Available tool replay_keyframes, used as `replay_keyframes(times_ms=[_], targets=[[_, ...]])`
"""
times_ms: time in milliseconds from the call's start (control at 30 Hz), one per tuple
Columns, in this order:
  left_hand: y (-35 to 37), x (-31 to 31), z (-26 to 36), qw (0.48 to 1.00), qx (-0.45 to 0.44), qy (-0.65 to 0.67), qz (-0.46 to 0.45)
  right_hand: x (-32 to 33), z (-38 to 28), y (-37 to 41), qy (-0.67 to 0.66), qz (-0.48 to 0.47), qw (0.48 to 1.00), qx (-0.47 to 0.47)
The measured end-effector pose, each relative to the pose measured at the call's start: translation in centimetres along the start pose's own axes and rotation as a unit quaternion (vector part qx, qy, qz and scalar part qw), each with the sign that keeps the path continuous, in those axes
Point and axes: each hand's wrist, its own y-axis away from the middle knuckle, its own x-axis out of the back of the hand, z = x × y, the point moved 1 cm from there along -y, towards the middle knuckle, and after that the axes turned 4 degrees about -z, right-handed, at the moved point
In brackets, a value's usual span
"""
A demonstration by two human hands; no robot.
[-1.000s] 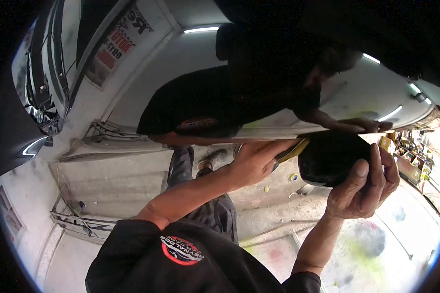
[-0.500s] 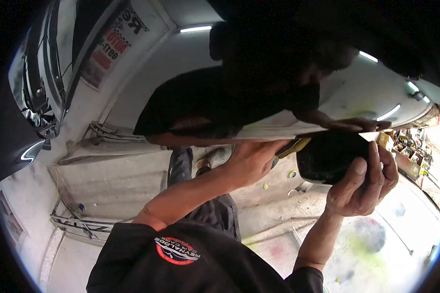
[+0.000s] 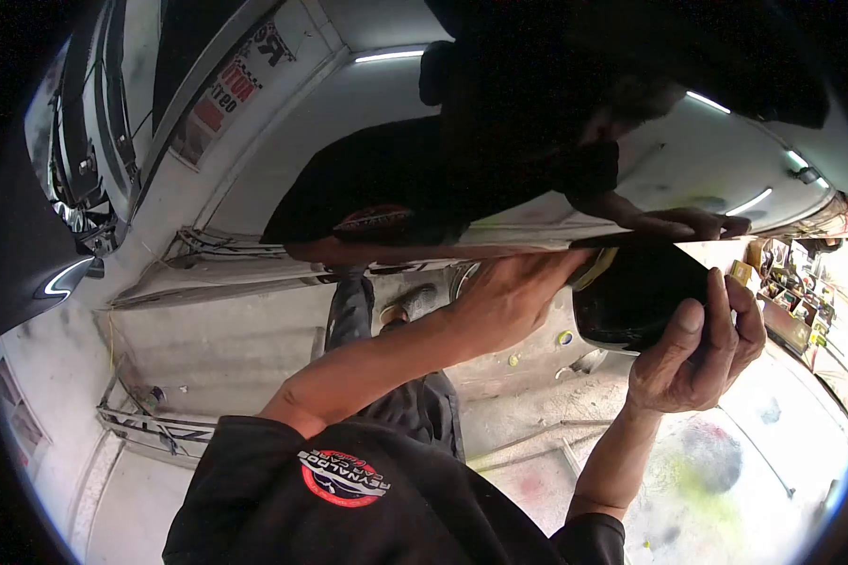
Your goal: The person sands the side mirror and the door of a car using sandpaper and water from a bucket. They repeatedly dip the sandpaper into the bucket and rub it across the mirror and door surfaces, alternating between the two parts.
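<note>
A glossy black car side mirror (image 3: 636, 297) juts out beside the shiny dark bodywork (image 3: 349, 179). My right hand (image 3: 697, 353) holds its outer end, thumb on the near face and fingers around the edge. At the mirror's inner end, close to the bodywork, is my left hand (image 3: 513, 297). Its fingers are closed around a small dark piece with a yellow edge (image 3: 595, 269), mostly hidden, whose kind I cannot make out. The bodywork reflects my arms and the ceiling lights.
Below is a dusty, paint-stained floor (image 3: 509, 377) with a roll of tape (image 3: 564, 338) on it. A metal frame (image 3: 151, 424) stands at left. Shelves with assorted items (image 3: 796, 297) are at far right. Another dark car part (image 3: 38, 254) shows at the left edge.
My left hand has moved slightly right and up toward the mirror's base, and the yellow-edged piece now shows less. My right hand keeps its hold on the mirror.
</note>
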Motion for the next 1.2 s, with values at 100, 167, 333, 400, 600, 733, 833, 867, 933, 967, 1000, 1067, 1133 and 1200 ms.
replay_keyframes(times_ms=[100, 167, 333, 400, 600, 733, 833, 867, 933, 967, 1000, 1067, 1133, 1200], targets=[[1.0, 0.1, 0.0, 1.0, -0.003, -0.007, 0.012, -0.1, -0.1, -0.3, 0.004, 0.002, 1.0, 0.004], [1.1, -0.3, 0.3, 1.0, 0.004, -0.006, 0.007, 0.3, -0.1, -0.1, 0.015, -0.007, 1.0, 0.008], [1.4, 0.0, 0.4, 0.999, -0.002, 0.016, 0.034, -0.1, -0.1, -0.1, 0.013, 0.005, 1.0, -0.003], [0.9, 0.2, 0.1, 0.999, -0.009, 0.012, 0.03, -0.3, -0.1, -0.4, 0.012, 0.011, 1.0, 0.0], [1.7, 0.0, -1.0, 0.999, -0.022, -0.018, 0.025, -0.1, -0.2, 0.0, 0.01, 0.01, 1.0, -0.013], [0.9, -0.5, -1.1, 0.999, -0.018, 0.003, 0.032, -0.2, -0.1, -0.1, 0.018, 0.006, 1.0, -0.005], [1.8, -0.6, -1.2, 1.0, -0.001, -0.006, 0.022, -0.2, 0.0, -0.2, 0.018, 0.006, 1.0, -0.001], [2.2, -0.6, -1.2, 1.0, -0.011, -0.009, 0.025, -0.1, 0.1, -0.1, 0.016, 0.004, 1.0, -0.001], [2.6, -0.4, -1.5, 0.999, -0.039, -0.018, 0.029, -0.1, 0.2, 0.0, 0.013, 0.007, 1.0, -0.004], [2.3, -0.8, -1.4, 0.999, -0.034, -0.001, 0.035, 0.0, 0.1, 0.0, 0.018, 0.003, 1.0, -0.006], [1.2, -0.9, -1.4, 0.999, -0.032, 0.015, 0.04, -0.1, -0.1, -0.2, 0.026, 0.003, 1.0, -0.009], [1.3, -1.1, -1.1, 0.999, -0.013, 0.03, 0.03, 0.1, -0.4, -0.1, 0.031, 0.0, 0.999, -0.011], [2.8, -0.5, -0.8, 1.0, 0.017, 0.02, 0.003, 0.0, -0.4, -0.3, 0.027, 0.002, 1.0, -0.007], [5.3, -0.5, -1.3, 0.999, 0.031, 0.022, 0.01, -0.2, -0.2, -0.3, 0.012, 0.015, 1.0, -0.015]])
